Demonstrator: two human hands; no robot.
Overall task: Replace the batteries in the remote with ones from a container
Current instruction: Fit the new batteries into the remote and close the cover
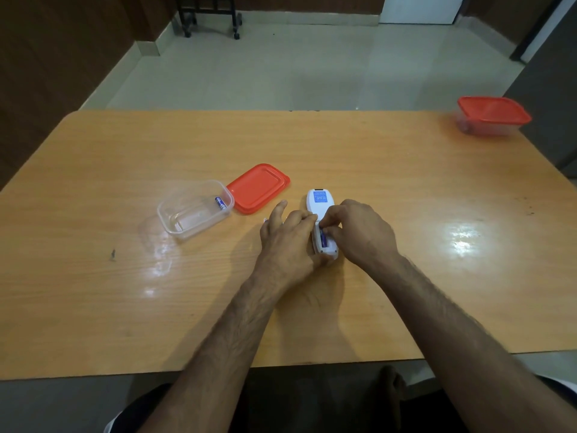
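Note:
A white remote point(317, 201) lies face down on the wooden table point(406, 214), its battery bay open toward me. A blue battery point(323, 239) sits in the bay. My left hand point(288, 235) holds the remote's left side, index finger stretched out. My right hand point(359, 231) pinches the top end of that battery with its fingertips. To the left stands an open clear container point(175, 221) with one blue battery point(220, 202) in its far right corner. Its red lid point(257, 187) lies flat beside it.
A second clear container with a red lid point(493, 115) stands closed at the table's far right corner. A small white piece point(265, 219) peeks out by my left hand. A dark wheeled stand point(212, 17) is on the floor beyond the table.

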